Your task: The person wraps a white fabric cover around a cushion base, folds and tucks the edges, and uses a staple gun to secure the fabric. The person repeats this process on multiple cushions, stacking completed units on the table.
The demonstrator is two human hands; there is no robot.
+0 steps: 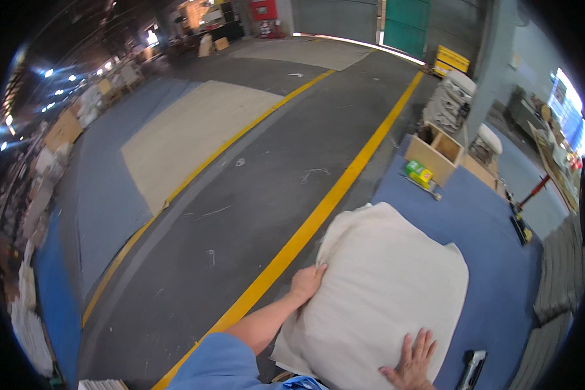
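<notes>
Evidently, softness is what matters most with the cream cloth-covered bundle [390, 279], which lies right in front of the person, its left side beside the yellow floor line [331, 198] and its right side against a background of blue flooring [504, 276]. What supports it underneath is hidden. Its top swells into a rounded, padded dome with shallow creases, and its far corners poke out as loose points, so the outer layer looks pliable rather than stiff. Whether the inside is foam, stuffing or folded layers cannot be told.

The left hand [307, 283] has its fingers closed on the cloth at the left edge, around the middle of that side. The right hand [415, 361] is open, fingers spread, the palm laid on the top near the lower right side, gripping nothing.

Judging by its bulk, the bundle is probably moderate in weight and awkward more than heavy. The matte weave should give decent friction, and nothing about it looks fragile, though a pinch on the outer cloth alone could stretch it or let the filling slump. A firmer hold would likely come from reaching under both long sides with the whole hand; the loose far corners seem good for tugging the cover straight, but poor for bearing the load.
</notes>
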